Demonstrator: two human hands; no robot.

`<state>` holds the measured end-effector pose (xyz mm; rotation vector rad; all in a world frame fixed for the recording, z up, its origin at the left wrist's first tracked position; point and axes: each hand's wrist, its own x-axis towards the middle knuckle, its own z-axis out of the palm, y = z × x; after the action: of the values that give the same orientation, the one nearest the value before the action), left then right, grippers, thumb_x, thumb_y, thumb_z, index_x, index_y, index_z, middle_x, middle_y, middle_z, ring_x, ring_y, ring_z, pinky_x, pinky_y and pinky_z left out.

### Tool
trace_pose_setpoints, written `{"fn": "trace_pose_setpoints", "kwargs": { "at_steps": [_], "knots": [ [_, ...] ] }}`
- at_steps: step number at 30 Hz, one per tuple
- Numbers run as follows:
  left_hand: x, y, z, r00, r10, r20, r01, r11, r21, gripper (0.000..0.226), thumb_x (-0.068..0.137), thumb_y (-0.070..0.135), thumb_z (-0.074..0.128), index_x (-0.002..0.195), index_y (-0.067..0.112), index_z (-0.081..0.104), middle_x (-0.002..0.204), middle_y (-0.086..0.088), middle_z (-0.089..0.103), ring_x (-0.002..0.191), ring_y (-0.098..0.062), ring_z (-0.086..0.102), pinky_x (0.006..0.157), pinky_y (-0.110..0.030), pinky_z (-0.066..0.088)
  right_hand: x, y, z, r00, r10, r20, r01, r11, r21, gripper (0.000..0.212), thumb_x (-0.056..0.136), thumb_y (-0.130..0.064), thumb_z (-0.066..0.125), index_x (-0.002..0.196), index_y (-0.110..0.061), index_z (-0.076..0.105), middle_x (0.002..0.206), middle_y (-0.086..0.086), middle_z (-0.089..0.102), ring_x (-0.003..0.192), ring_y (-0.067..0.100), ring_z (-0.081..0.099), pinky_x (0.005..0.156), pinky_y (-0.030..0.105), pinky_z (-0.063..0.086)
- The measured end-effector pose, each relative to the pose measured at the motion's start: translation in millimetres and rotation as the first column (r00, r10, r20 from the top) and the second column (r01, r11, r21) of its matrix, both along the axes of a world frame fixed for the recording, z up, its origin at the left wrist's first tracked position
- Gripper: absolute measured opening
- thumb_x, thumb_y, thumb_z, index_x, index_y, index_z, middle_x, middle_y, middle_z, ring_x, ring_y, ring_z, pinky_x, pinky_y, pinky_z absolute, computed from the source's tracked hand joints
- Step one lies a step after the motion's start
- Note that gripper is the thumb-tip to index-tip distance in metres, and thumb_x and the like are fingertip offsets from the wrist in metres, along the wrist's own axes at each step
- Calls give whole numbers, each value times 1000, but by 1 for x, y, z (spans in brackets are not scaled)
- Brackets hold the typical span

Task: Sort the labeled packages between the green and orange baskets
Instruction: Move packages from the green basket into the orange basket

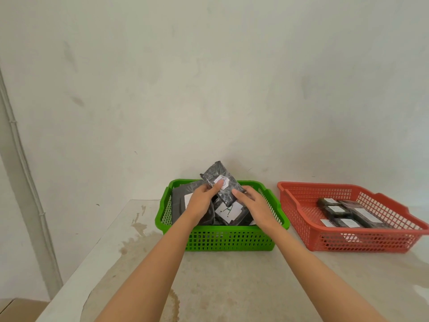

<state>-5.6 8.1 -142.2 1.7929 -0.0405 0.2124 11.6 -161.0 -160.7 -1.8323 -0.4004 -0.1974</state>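
A green basket stands on the table in front of me, full of dark wrapped packages; one lying inside shows a white label marked A. Above the basket I hold up a dark package with a white label, tilted on end. My left hand grips its lower left side, thumb across the label. My right hand holds its lower right edge. To the right, the orange basket contains several labeled dark packages.
The stained white table runs to a left edge. A plain wall rises close behind both baskets. A pipe runs down the wall at the left. A cardboard box corner shows at the bottom left.
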Motion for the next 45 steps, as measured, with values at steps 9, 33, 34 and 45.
{"fn": "trace_pose_setpoints", "kwargs": {
  "at_steps": [9, 33, 34, 45],
  "knots": [
    [-9, -14, 1, 996, -59, 62, 57, 997, 45, 23, 86, 50, 60, 73, 31, 64, 69, 24, 67, 75, 5, 60, 64, -11, 39, -4, -4, 0, 995, -33, 92, 23, 994, 106, 41, 74, -64, 67, 96, -28, 69, 92, -7, 73, 86, 13, 69, 82, 34, 53],
    [-24, -127, 8, 990, 134, -41, -138, 893, -427, 102, 71, 58, 72, 149, 11, 27, 154, -7, 34, 140, -26, 36, 114, -45, 31, -45, -78, 9, 999, 40, -22, -37, 991, 127, 22, 91, -37, 63, 71, -32, 73, 72, -7, 74, 71, 12, 74, 70, 24, 59],
    [-24, -129, 7, 988, 151, -35, -152, 896, -417, 104, 68, 61, 73, 148, 11, 30, 153, -7, 37, 139, -28, 38, 114, -48, 32, -47, -80, 8, 999, 29, -17, -27, 994, 109, 27, 92, -36, 63, 66, -33, 70, 68, -11, 72, 66, 6, 71, 67, 19, 57],
    [-17, -179, 17, 908, -414, -67, 365, 859, -359, 41, 93, 27, 58, 131, 13, 52, 116, -4, 69, 95, -15, 70, 74, -24, 60, -49, -149, 11, 972, -224, -78, 236, 939, 248, 34, 93, -32, 61, 91, 0, 73, 86, 20, 73, 82, 36, 71, 73, 47, 60]
  ]
}}
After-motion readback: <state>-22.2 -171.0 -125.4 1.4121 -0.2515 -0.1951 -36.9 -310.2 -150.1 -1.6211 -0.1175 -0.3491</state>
